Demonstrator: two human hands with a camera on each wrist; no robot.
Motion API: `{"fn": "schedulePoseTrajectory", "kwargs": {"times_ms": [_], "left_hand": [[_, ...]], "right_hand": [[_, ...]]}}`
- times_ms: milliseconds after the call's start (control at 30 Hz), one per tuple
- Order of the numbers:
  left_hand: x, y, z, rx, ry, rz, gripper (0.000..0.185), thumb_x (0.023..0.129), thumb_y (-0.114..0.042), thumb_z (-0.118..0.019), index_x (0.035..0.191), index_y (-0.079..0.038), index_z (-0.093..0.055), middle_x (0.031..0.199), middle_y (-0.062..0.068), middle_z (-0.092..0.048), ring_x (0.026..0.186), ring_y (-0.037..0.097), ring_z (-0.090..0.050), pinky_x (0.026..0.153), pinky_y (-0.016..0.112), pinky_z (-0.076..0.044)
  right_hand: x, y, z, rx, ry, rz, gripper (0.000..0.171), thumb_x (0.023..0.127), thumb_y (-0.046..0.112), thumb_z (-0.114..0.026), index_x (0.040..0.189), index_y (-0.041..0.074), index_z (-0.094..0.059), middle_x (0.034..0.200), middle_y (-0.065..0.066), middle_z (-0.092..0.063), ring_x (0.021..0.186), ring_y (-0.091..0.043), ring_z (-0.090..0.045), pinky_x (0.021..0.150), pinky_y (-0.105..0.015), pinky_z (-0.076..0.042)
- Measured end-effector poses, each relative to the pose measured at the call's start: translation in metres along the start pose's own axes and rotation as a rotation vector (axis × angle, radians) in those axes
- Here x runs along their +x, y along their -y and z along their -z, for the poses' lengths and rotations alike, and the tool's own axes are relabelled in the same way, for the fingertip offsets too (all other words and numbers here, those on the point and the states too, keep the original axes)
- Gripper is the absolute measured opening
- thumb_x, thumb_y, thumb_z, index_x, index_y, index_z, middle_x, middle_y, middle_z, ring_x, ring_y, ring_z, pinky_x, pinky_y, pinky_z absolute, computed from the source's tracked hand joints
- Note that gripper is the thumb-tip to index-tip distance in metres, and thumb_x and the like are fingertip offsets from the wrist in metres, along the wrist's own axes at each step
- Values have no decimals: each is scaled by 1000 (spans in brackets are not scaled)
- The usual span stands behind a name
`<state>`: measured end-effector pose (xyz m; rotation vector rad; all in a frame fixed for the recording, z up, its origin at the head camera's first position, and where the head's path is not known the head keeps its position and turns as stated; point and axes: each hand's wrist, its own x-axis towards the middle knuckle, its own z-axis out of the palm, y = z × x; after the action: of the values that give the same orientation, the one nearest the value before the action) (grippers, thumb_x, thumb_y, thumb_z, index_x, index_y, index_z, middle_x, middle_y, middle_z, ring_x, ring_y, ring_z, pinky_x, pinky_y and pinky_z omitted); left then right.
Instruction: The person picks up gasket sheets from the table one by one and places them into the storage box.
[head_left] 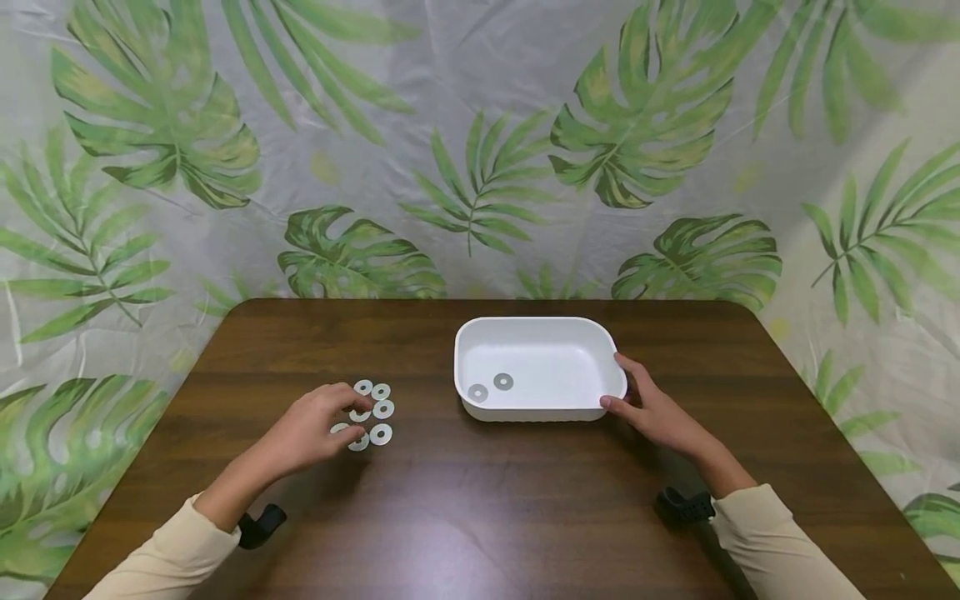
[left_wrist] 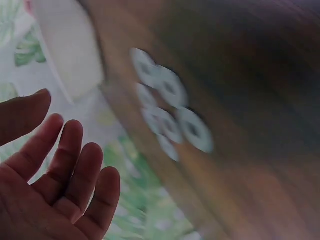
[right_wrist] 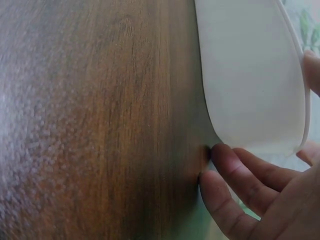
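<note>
A white plastic tub [head_left: 592, 346] stands on the dark wooden table [head_left: 480, 500], with two flat metal washers [head_left: 503, 381] lying inside it at the left. My right hand [head_left: 621, 385] holds the tub's near right corner, thumb on the near wall and fingers on the right side; in the right wrist view the fingers [right_wrist: 240, 170] press against the tub's wall [right_wrist: 250, 75]. Several more washers [head_left: 382, 409] lie in a cluster left of the tub. My left hand [head_left: 352, 421] hovers over that cluster, holding nothing. The left wrist view shows its fingers [left_wrist: 65, 155] loose and empty, the washers [left_wrist: 170, 110] blurred.
A leaf-print curtain [head_left: 480, 150] hangs behind and around the table. The table's far edge [head_left: 487, 302] runs just behind the tub. Black wrist mounts [head_left: 262, 525] sit under both sleeves.
</note>
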<state>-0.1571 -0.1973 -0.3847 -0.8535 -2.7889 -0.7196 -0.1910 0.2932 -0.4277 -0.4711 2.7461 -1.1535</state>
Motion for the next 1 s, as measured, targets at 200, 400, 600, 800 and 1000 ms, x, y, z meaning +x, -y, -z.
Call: {"fn": "schedulePoseTrajectory", "kwargs": {"times_ms": [200,400,600,800,1000], "left_hand": [[-10,23,-3,-23,43,83,22,80,-7,-78,101,-8,-72,97,1,-71,90,22,-68,79,37,-54],[-10,34,-5,-8,178,169,30,79,-16,-80,105,-5,-70,101,6,-71,92,24,-67,79,41,-54],[-10,41,-9,15,248,240,34,76,-21,-82,105,-6,-69,91,3,-70,84,19,-66,72,38,-51],[-9,42,-14,68,213,276,32,74,-19,-83,101,-8,-71,88,2,-67,83,17,-63,72,37,-50],[-7,44,-18,122,206,296,31,73,-17,-83,100,-9,-71,85,0,-63,79,14,-57,69,36,-47]], "right_hand": [[-1,-1,-1,2,2,8,82,99,25,-62,155,0,-8,151,-34,-31,130,-48,-50,95,-44,-52],[-4,-4,1,7,-5,19,81,99,22,-61,155,-1,-8,154,-34,-24,133,-50,-45,99,-57,-47],[-4,-2,0,17,-2,46,80,99,20,-61,155,-1,-8,154,-34,-24,132,-49,-45,99,-59,-45],[-2,-1,0,12,-3,52,80,99,20,-61,155,0,-8,153,-33,-25,132,-48,-46,97,-54,-48],[0,-1,-1,0,-8,53,80,99,20,-62,155,0,-9,154,-33,-26,132,-47,-46,97,-49,-49]]}}
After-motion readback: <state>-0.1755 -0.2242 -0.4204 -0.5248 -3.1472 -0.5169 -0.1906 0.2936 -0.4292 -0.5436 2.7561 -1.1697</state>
